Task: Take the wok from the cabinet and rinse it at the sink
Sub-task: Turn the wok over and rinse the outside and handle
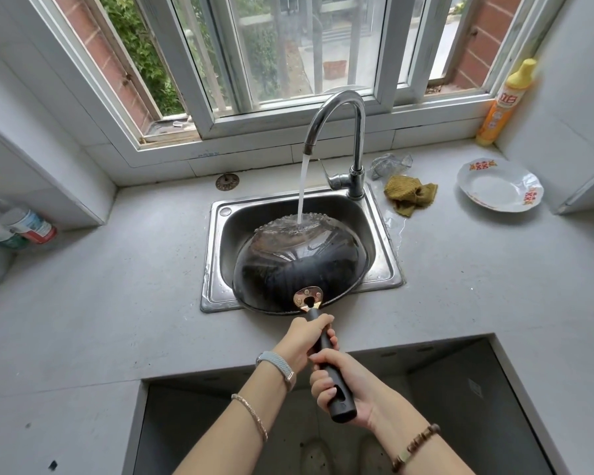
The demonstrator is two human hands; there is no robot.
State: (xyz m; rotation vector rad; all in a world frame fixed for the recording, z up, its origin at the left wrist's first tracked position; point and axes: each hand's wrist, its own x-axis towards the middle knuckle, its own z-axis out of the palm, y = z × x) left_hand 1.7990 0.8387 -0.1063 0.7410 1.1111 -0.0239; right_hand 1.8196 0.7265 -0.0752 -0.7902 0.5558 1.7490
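Wok, black round metal bowl w/ long black handle [299, 265]: lies dome-up, rim down, over rectangular stainless-steel sink [209, 269]. Long axis: handle runs from bowl straight back toward person, so bowl lies ahead of both grips. L hand [306, 337]: nearer bowl, fingers wrapped round handle just behind rim. R hand [355, 389]: clenched round handle's butt end. Chrome gooseneck tap [360, 138]: running, stream hits wok's far side.
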